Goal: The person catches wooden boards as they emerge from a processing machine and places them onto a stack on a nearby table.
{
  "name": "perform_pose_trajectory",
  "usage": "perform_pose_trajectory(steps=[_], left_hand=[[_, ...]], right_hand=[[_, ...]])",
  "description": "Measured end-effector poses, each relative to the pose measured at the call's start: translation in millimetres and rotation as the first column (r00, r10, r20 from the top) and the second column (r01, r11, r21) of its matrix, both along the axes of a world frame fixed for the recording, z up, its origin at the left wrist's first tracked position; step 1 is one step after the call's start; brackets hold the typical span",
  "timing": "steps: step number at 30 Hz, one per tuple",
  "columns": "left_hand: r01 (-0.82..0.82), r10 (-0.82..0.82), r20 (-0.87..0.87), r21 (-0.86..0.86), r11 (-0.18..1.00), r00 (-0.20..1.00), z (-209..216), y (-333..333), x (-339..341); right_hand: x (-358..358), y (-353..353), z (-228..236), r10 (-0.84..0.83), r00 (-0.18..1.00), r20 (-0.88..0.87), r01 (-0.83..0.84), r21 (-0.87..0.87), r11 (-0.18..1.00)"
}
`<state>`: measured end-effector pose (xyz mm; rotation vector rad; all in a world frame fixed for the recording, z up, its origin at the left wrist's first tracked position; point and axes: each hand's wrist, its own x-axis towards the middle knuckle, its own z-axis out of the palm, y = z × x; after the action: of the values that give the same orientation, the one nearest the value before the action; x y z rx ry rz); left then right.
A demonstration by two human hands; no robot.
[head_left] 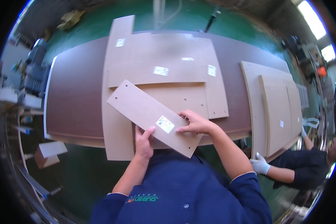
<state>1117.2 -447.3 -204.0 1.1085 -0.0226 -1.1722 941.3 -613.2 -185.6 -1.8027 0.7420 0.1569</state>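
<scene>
A narrow wooden panel (pixel 145 108) with a white label (pixel 165 124) and small holes near its ends lies slantwise in front of me, over the near edge of larger boards. My left hand (pixel 143 142) grips its near long edge, thumb on top and fingers underneath. At the far long edge, my right hand (pixel 193 122) holds the panel beside the label, its thumb on the face. Beneath and beyond it, several light wooden boards (pixel 156 76) with labels are laid out, some overlapping. A long upright board (pixel 117 145) runs along their left side.
The boards rest on a dark brown table surface (pixel 76 86). To the right, a co-worker's gloved hand (pixel 260 164) touches another stack of wooden panels (pixel 278 112). Machinery (pixel 35 71) stands at the far left. A small box-shaped piece (pixel 50 153) is below the table's left end.
</scene>
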Motion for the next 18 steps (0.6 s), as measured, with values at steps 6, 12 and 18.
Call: perform_pose_trajectory(steps=[6,12,18], left_hand=[[0.369,-0.367,0.068,-0.02,0.929,0.928,21,-60,-54],[0.723,-0.72,0.077,-0.03,0.69,0.69,19,-135,-130],[0.85,-0.826,0.205,-0.08,0.52,0.525,-17,-142,-159]], right_hand=[[-101,-2,14,-0.453,0.891,0.022,0.356,0.587,0.727],[-195,31,-10,-0.904,0.37,0.216,0.515,0.762,0.392],[-320,37,-3,-0.906,-0.246,0.343,0.766,0.642,0.035]])
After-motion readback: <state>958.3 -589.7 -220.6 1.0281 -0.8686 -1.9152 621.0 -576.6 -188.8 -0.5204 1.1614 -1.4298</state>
